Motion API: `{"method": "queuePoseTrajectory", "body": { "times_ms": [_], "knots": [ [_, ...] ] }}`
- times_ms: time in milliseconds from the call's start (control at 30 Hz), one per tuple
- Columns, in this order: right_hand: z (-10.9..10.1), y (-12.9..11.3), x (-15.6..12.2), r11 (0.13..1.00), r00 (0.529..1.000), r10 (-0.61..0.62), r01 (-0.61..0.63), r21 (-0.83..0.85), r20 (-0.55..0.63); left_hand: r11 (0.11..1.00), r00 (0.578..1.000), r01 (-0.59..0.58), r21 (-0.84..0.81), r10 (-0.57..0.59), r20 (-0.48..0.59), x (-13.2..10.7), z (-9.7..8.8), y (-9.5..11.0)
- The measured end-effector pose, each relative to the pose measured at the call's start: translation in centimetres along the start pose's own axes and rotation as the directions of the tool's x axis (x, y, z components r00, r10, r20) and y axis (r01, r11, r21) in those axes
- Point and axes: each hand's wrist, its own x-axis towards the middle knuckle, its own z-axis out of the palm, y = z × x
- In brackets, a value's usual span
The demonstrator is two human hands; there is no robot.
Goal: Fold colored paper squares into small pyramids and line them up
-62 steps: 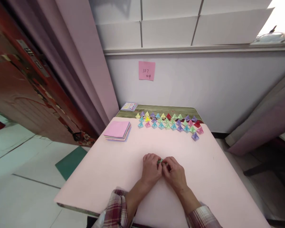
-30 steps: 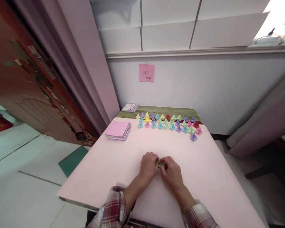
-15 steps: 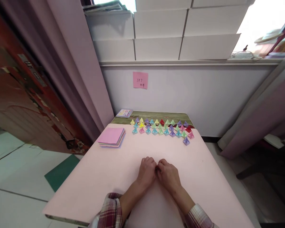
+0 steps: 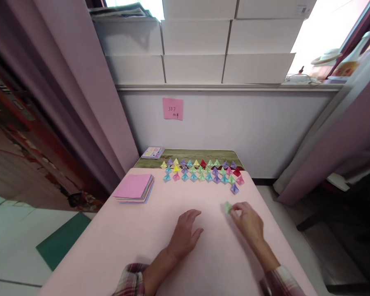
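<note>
My right hand [image 4: 247,222] pinches a small green folded paper piece [image 4: 228,206] at its fingertips, above the pink table [image 4: 135,242], right of centre. My left hand [image 4: 185,232] rests flat on the table with its fingers loosely spread and holds nothing. Further back lie several small folded paper pieces [image 4: 202,172] in mixed colours, arranged in rows; the nearest one is a purple piece [image 4: 234,188], a short way beyond the green piece.
A stack of coloured square paper [image 4: 134,188] lies at the table's back left. A small printed packet [image 4: 153,152] sits on a wooden surface behind. A pink note [image 4: 172,109] is stuck on the wall. Curtains hang on both sides.
My hands, which were together working the green piece at the table's centre, have parted. The right hand has carried the piece right and forward; the left has opened flat.
</note>
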Motion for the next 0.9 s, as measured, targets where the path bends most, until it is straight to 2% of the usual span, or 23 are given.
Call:
{"method": "queuePoseTrajectory", "body": {
  "times_ms": [100,233,467,600,700,767,833,900],
  "knots": [
    [-1.4,3.6,4.2,0.951,0.957,0.289,-0.284,-0.121,0.020,0.998,0.998,0.057,0.006,-0.057,0.021,-1.8,-0.2,-1.9],
    [-1.4,6.0,8.2,0.877,0.884,0.461,-0.440,-0.193,0.080,0.999,0.998,0.046,0.029,-0.045,-0.046,-4.0,0.2,-3.5],
    [0.6,6.2,10.7,0.861,0.863,0.492,-0.462,-0.212,0.117,0.999,0.999,-0.006,0.040,0.008,-0.047,-4.4,0.2,-3.4],
    [0.2,6.3,11.4,0.859,0.862,0.495,-0.465,-0.214,0.111,0.999,0.999,-0.005,0.041,0.007,-0.042,-4.2,0.0,-3.7],
    [-0.9,7.1,11.1,0.845,0.856,0.515,-0.500,-0.190,0.036,0.999,0.999,-0.023,0.027,0.024,-0.034,-4.2,0.1,-4.1],
    [-1.4,7.9,10.3,0.834,0.831,0.543,-0.550,-0.038,-0.119,0.999,0.999,-0.038,0.020,0.038,-0.035,-4.2,0.1,-4.4],
    [-1.5,8.8,9.4,0.821,0.796,0.570,-0.562,0.099,-0.203,0.998,0.998,-0.056,0.021,0.057,-0.037,-4.1,0.2,-4.6],
    [-1.2,9.4,8.7,0.845,0.826,0.534,-0.522,0.113,-0.181,0.996,0.995,-0.089,0.020,0.090,-0.037,-3.8,0.2,-4.8]
  ]
}}
